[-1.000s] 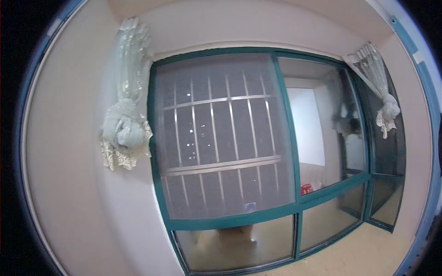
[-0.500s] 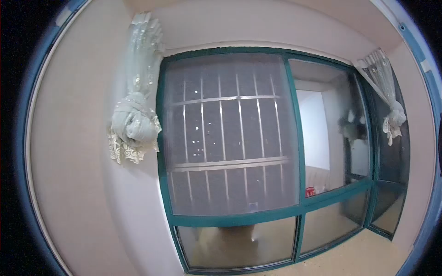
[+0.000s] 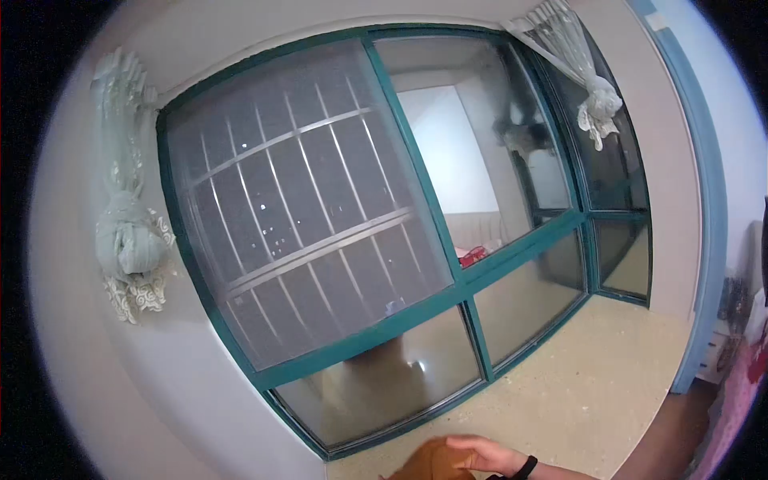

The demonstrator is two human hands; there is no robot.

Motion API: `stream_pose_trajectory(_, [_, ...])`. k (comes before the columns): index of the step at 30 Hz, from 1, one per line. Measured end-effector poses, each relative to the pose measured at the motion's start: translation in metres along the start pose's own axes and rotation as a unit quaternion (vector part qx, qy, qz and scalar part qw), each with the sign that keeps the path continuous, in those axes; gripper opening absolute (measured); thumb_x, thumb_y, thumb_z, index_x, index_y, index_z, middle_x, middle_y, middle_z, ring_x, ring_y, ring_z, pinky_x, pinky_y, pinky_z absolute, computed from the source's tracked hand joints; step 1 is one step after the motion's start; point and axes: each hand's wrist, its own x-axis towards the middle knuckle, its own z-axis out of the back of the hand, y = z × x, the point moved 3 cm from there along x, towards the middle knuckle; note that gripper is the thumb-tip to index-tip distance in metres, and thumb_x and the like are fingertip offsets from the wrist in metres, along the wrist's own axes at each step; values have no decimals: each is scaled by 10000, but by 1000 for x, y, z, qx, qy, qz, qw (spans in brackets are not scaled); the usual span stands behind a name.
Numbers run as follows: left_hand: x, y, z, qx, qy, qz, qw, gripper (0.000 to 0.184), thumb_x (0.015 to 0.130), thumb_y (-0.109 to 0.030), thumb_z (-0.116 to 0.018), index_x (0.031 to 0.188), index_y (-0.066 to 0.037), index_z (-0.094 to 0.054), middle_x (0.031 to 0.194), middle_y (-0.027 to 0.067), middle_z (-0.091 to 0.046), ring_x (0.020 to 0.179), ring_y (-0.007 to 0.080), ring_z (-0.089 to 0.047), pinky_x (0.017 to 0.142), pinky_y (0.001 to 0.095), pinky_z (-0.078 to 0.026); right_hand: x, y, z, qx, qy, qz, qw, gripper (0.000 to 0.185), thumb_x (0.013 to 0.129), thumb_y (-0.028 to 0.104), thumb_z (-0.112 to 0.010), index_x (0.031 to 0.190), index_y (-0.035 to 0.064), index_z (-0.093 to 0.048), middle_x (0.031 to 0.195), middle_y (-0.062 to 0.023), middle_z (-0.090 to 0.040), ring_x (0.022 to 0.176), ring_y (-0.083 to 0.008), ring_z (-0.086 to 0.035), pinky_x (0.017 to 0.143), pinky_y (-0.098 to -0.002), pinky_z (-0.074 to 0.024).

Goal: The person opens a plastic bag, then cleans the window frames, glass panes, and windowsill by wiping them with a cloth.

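The right hand [image 3: 486, 454] holds a brown item [image 3: 432, 461].

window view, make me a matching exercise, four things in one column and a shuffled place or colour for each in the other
1. many-paned window frame
2. larger pale knotted curtain with lacy hem
3. thin black wristband
4. rounded brown item

A. around the right wrist
B. in the grasp of the right hand
C. teal green
D. hanging at the picture's left side

Right pairs: 1-C, 2-D, 3-A, 4-B
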Motion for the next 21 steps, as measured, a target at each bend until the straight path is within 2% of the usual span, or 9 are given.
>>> stream_pose_trajectory(1, [1, -8, -10, 21, -39, -8, 999, 603, 1041, -502, -406, 1344, 0, -545, 1281, 82, -626, 1145, 188, -601, 962, 351, -502, 9, -5, 10, 59, 17, 0, 998, 413, 987, 378, -575, 1339, 162, -560, 1130, 0, -650, 901, -144, -609, 825, -274, -468])
stream_pose_trajectory(3, [-2, -14, -19, 64, -122, -19, 990, 590, 1044, -501, -399, 1316, -4, -565, 1208, 79, -659, 1071, 188, -630, 914, 355, -518, 25, -27, 33, 98, 23, -33, 994, 458, 997, 405, -557, 1354, 120, -516, 1271, -50, -599, 1123, -193, -558, 979, -328, -421])
stream_pose_trajectory(5, [4, 2, 22, 8, -112, 53, 992, 543, 1052, -474, -398, 1278, -18, -586, 1120, 78, -674, 972, 191, -640, 836, 341, -528, 31, -55, 52, 110, -31, -124, 986, 470, 1009, 414, -535, 1366, 111, -494, 1376, -73, -539, 1276, -225, -487, 1081, -372, -369])
stream_pose_trajectory(8, [-1, -6, 24, 50, -110, 85, 989, 490, 1041, -452, -448, 1221, -26, -609, 1017, 76, -677, 845, 182, -630, 711, 313, -525, 31, -64, 48, -15, 46, -117, 992, 419, 1000, 466, -532, 1237, 121, -539, 1134, 24, -552, 1103, -162, -520, 961, -333, -392])
stream_pose_trajectory(12, [-8, -4, 60, 149, 19, 69, 986, 440, 969, -408, -611, 1211, -40, -599, 974, 81, -667, 788, 188, -630, 628, 283, -526, 19, -57, 43, -194, 36, -76, 977, 474, 965, 440, -602, 1275, 90, -523, 1182, -13, -568, 1150, -168, -513, 961, -327, -405])
stream_pose_trajectory(14, [-20, -6, 45, 174, -98, 17, 980, 445, 924, -355, -684, 1235, -54, -581, 954, 82, -665, 754, 195, -632, 616, 297, -532, 24, -59, 53, -231, 36, -78, 969, 522, 942, 410, -640, 1305, 60, -504, 1201, -49, -583, 1155, -196, -530, 949, -320, -422])
stream_pose_trajectory(17, [-29, -9, 37, 245, -227, -27, 942, 472, 888, -258, -739, 1279, -72, -552, 928, 89, -672, 737, 206, -643, 632, 308, -545, 67, -98, 121, -607, -3, 36, 794, 619, 884, 403, -693, 1310, 2, -490, 1174, -102, -614, 1097, -248, -580, 909, -325, -456])
stream_pose_trajectory(20, [-24, -1, 64, 361, -219, -46, 905, 458, 880, -199, -747, 1278, -69, -560, 909, 103, -685, 761, 205, -658, 661, 315, -555, 48, -83, 103, -614, -71, -82, 782, 656, 826, 434, -727, 1272, -8, -536, 1122, -143, -629, 1045, -298, -604, 889, -368, -479])
stream_pose_trajectory(21, [-19, 4, 78, 403, -196, -53, 893, 445, 879, -187, -746, 1269, -65, -569, 903, 108, -689, 773, 203, -662, 671, 318, -558, 42, -79, 96, -620, -58, -60, 780, 649, 813, 433, -734, 1269, 9, -552, 1108, -148, -635, 1038, -304, -606, 887, -380, -483])
